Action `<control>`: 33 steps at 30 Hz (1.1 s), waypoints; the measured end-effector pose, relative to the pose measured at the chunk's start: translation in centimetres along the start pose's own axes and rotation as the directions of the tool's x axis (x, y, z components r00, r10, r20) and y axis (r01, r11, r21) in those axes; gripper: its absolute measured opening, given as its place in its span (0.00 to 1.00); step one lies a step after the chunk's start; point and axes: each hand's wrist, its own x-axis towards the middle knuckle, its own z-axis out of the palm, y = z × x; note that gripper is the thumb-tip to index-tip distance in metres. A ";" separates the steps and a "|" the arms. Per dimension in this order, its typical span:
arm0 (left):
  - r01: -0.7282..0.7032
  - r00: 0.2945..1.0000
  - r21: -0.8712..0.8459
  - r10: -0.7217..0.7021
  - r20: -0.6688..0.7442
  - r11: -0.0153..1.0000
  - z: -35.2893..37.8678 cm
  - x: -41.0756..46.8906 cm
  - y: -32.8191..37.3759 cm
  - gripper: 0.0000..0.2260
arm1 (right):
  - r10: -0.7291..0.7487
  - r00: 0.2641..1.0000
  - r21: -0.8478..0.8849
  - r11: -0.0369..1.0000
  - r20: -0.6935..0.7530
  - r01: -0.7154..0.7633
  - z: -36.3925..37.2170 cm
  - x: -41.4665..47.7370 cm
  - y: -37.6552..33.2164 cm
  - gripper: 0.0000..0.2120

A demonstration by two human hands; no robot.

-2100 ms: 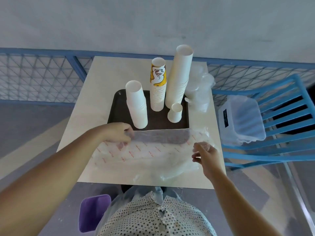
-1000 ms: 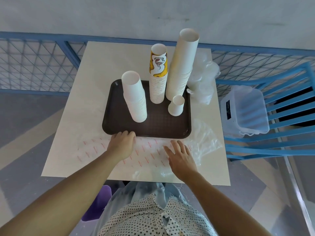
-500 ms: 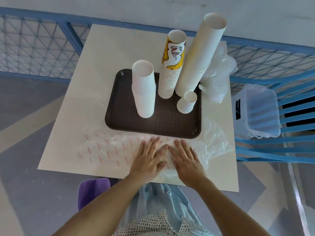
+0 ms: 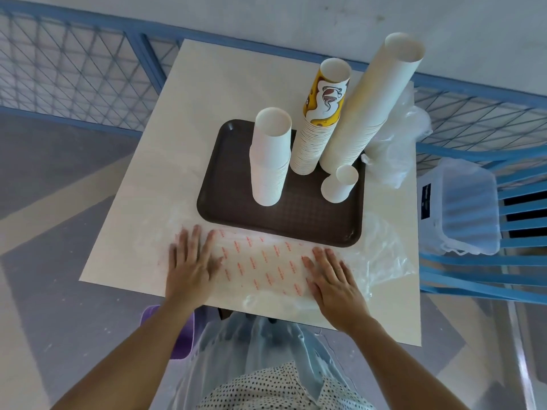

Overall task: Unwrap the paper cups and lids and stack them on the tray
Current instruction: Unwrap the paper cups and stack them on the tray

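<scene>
1. Your left grip (image 4: 191, 261) lies flat with the fingers spread and palm down on the left end of the clear wrapper (image 4: 260, 261). It pinches nothing.
2. Your right grip (image 4: 334, 276) lies the same way on the right end, fingers straight and a little fanned. The wrapper's red-printed band is stretched between the two.
3. The step in hand looks like smoothing the empty wrapper flat. Press evenly with both palms and sweep outward so the trapped air leaves at the loose, crumpled right end. Thin film slides on a smooth top, so keep one palm planted while the other moves.
4. The wrapper lies along the near edge of the tabletop (image 4: 207, 93), and its far edge is just beside the near rim of the tray (image 4: 296, 208). Don't nudge the tray.
5. The cups are already on the tray: a short white stack (image 4: 269, 161) on the left, a yellow-printed stack (image 4: 319, 119) behind it, a tall white stack (image 4: 370, 105) leaning right, and a small cup (image 4: 340, 183) near right. In my judgement the tall stack would topple first if the tray were bumped.
6. A bundle of clear plastic (image 4: 396, 149) sits on the tabletop just right of the tray's far corner. I cannot tell whether lids are inside. If they are, they are yet to be unwrapped.
7. The tabletop is pale, smooth and square.
8. A blue chair (image 4: 518, 261) on the right carries a clear container (image 4: 464, 208).
9. A blue mesh railing (image 4: 74, 69) runs along the far side, and a purple bin (image 4: 183, 329) shows below the near edge.
</scene>
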 end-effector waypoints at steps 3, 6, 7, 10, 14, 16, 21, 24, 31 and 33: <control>0.073 0.997 -0.002 -0.072 0.036 0.997 -0.4 0.5 0.5 0.35 | 0.003 1.000 0.034 0.999 0.001 -0.003 0.0 0.1 0.0 0.28; 0.137 0.990 -0.035 -0.135 0.047 0.990 -1.1 1.1 1.5 0.33 | 0.033 0.999 0.077 0.996 0.036 -0.036 -0.6 0.4 -0.4 0.28; 0.154 0.987 -0.039 -0.152 0.053 0.987 -1.5 1.4 1.7 0.33 | 0.046 0.998 0.098 0.994 0.047 -0.051 -0.9 0.5 -0.7 0.29; 0.181 0.983 -0.070 -0.181 0.009 0.981 -3.1 1.8 2.1 0.32 | 0.076 0.996 0.245 0.967 -0.041 -0.063 -2.7 0.6 -2.0 0.32; 0.155 0.975 -0.225 -0.186 -0.124 0.962 -5.2 2.0 3.4 0.30 | 0.062 0.907 0.359 0.928 -0.416 0.101 -6.4 1.3 -3.8 0.24; 0.108 0.971 -0.350 -0.174 -0.162 0.930 -6.3 2.6 4.4 0.31 | 0.106 0.853 0.432 0.890 -0.511 0.148 -9.6 2.8 -5.4 0.23; 0.049 0.990 -0.652 -0.125 -0.071 0.756 -9.6 5.6 7.2 0.39 | 0.242 0.815 0.620 0.765 -0.526 0.174 -18.2 8.8 -9.6 0.35; 0.054 0.998 -0.688 -0.060 0.016 0.724 -11.3 7.9 8.5 0.46 | 0.262 0.792 0.618 0.767 -0.551 0.176 -21.7 12.8 -10.9 0.43; 0.013 0.993 -0.784 0.085 0.084 0.621 -12.2 11.8 9.5 0.48 | 0.267 0.892 0.692 0.719 -0.365 0.068 -24.2 16.9 -12.1 0.34; 0.042 0.988 -0.779 0.089 0.125 0.625 -11.9 12.7 9.3 0.45 | 0.302 0.891 0.700 0.714 -0.341 0.026 -24.2 16.8 -11.8 0.34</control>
